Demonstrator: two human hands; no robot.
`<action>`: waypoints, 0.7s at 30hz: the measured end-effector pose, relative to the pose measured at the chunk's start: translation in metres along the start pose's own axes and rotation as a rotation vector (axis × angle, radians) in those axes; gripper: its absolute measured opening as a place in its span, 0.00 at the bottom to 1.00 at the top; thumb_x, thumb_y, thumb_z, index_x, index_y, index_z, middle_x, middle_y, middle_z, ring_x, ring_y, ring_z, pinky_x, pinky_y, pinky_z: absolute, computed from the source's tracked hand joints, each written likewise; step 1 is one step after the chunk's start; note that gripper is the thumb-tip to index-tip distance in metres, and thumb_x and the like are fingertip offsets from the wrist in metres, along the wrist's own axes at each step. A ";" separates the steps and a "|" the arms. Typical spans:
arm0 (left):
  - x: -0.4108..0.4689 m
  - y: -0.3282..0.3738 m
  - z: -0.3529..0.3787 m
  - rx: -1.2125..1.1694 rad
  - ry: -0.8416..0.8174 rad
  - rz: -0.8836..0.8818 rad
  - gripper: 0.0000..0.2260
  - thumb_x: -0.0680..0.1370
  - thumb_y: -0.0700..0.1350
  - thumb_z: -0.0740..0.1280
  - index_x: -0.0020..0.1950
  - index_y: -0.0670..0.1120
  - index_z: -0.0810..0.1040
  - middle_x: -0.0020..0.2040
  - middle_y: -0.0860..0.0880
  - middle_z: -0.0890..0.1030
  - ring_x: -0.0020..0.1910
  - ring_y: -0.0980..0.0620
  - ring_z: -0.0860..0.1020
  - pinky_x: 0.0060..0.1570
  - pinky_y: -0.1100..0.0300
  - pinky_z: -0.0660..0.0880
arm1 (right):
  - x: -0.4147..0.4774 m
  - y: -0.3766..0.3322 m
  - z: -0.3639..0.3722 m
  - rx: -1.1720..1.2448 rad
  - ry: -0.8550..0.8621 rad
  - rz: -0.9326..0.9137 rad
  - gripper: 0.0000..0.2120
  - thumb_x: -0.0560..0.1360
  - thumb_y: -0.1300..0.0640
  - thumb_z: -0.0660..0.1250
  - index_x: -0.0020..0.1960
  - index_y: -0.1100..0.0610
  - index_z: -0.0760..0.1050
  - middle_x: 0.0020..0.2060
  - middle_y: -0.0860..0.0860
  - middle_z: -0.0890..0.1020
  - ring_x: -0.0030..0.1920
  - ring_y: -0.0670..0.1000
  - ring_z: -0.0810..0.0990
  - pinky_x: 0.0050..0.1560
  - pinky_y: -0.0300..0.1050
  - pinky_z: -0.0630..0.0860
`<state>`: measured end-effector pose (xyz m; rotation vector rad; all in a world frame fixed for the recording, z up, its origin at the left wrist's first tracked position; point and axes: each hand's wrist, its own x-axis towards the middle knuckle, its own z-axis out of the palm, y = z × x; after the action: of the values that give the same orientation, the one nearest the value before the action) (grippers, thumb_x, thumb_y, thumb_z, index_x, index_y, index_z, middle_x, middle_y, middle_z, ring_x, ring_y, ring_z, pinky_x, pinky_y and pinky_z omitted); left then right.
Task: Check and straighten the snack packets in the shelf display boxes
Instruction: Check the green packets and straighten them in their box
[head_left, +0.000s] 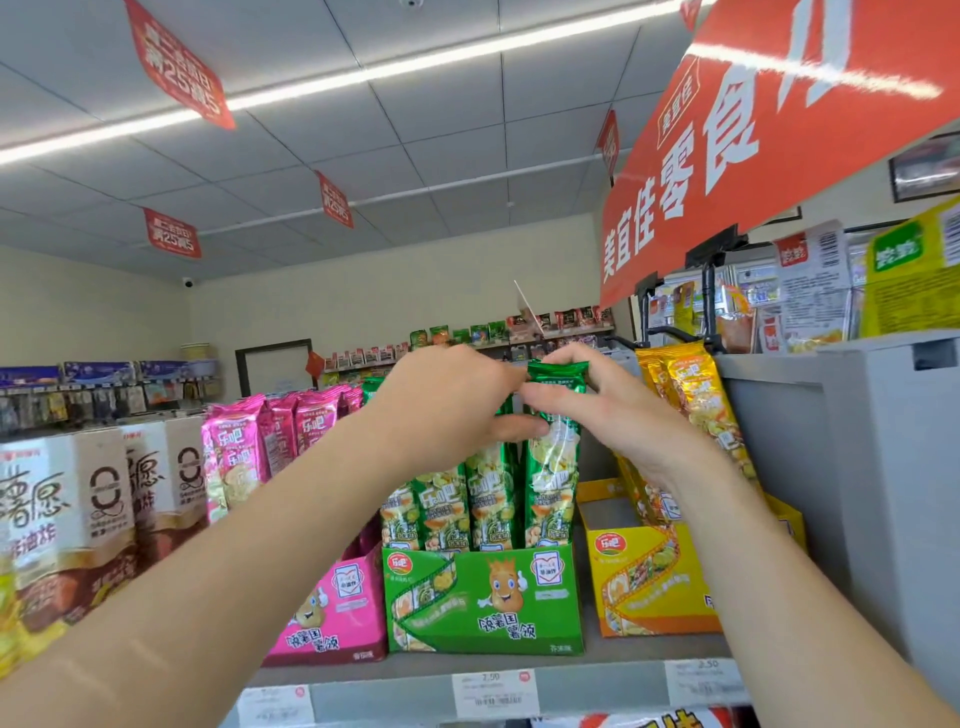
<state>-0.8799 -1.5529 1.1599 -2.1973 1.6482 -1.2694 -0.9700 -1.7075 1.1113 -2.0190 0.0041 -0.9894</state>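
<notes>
Green packet (551, 467) stands rightmost in the green display box (483, 597); left hand (447, 410) and right hand (618, 415) both pinch its top.

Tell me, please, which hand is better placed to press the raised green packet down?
Right: the right hand grips the top of the raised green packet, while the left hand sits over the neighbouring packets.

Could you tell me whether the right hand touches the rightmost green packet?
Touching: the head view shows the right hand gripping the rightmost green packet.
</notes>
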 end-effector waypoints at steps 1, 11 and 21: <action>0.000 -0.001 0.001 -0.009 -0.002 0.007 0.20 0.76 0.69 0.56 0.48 0.53 0.72 0.41 0.52 0.80 0.42 0.48 0.79 0.36 0.55 0.73 | 0.001 -0.001 0.002 -0.063 0.050 -0.014 0.25 0.59 0.29 0.73 0.47 0.44 0.74 0.47 0.43 0.81 0.49 0.40 0.77 0.45 0.41 0.71; -0.011 -0.022 -0.008 -0.264 -0.100 -0.129 0.15 0.78 0.54 0.64 0.65 0.58 0.77 0.63 0.54 0.80 0.49 0.52 0.79 0.55 0.53 0.77 | 0.003 0.002 -0.008 -0.257 0.130 -0.077 0.19 0.67 0.35 0.71 0.45 0.48 0.73 0.52 0.43 0.78 0.56 0.48 0.75 0.47 0.45 0.68; 0.051 -0.023 -0.034 -0.336 -0.382 -0.169 0.15 0.80 0.45 0.62 0.66 0.45 0.76 0.62 0.44 0.79 0.58 0.43 0.78 0.59 0.48 0.76 | -0.001 -0.003 -0.002 -0.258 0.058 -0.100 0.20 0.69 0.32 0.63 0.49 0.47 0.74 0.48 0.39 0.77 0.53 0.38 0.74 0.52 0.40 0.68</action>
<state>-0.8828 -1.5738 1.2217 -2.6121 1.6382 -0.5695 -0.9722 -1.7068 1.1132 -2.2417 0.0652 -1.1595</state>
